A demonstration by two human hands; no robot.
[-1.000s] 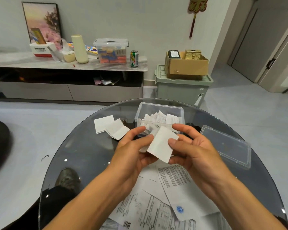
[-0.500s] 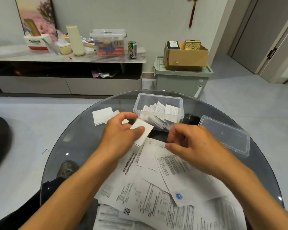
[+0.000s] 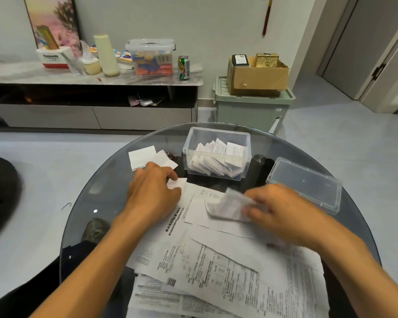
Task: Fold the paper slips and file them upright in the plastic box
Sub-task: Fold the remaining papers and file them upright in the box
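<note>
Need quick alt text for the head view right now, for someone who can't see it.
Over a glass table strewn with printed sheets, the left hand holds a folded slip, the right hand lifts a blurred paper; slips fill the open plastic box.

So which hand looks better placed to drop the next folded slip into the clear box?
Probably the left hand: it holds a small folded slip just short of the plastic box. The right hand is lifting an unfolded sheet.

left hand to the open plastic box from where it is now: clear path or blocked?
Probably yes. The left hand lies on the glass table holding a small folded slip, just short of the plastic box. The box top is open, its lid set aside to the right, nothing between.
</note>
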